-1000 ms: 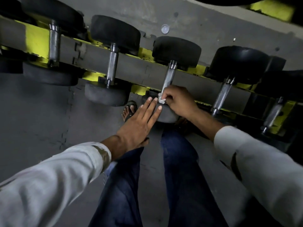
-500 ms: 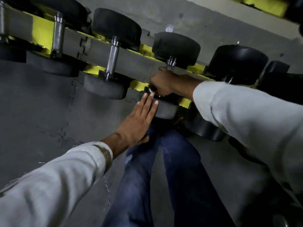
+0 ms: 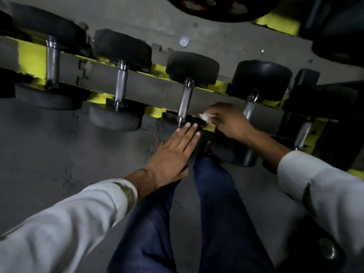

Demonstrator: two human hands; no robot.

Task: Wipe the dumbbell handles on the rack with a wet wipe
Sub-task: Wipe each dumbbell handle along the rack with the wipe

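Several black dumbbells lie across a yellow and grey rack (image 3: 143, 89), their steel handles showing. My left hand (image 3: 173, 150) rests flat with straight fingers on the near head of the middle dumbbell, just below its handle (image 3: 186, 99). My right hand (image 3: 226, 121) pinches a small white wet wipe (image 3: 205, 116) between that handle and the handle of the dumbbell to the right (image 3: 249, 109), touching neither. The near head of the middle dumbbell is mostly hidden under my left hand.
Grey floor mats (image 3: 49, 154) spread to the left below the rack. My legs in blue jeans (image 3: 212, 203) stand right in front of it. A weight plate (image 3: 218, 6) hangs at the top edge, with more dark dumbbells (image 3: 334, 36) at the right.
My right hand came off the middle dumbbell's handle and moved right with the wipe, leaving that handle uncovered. My left hand stayed on the near head.
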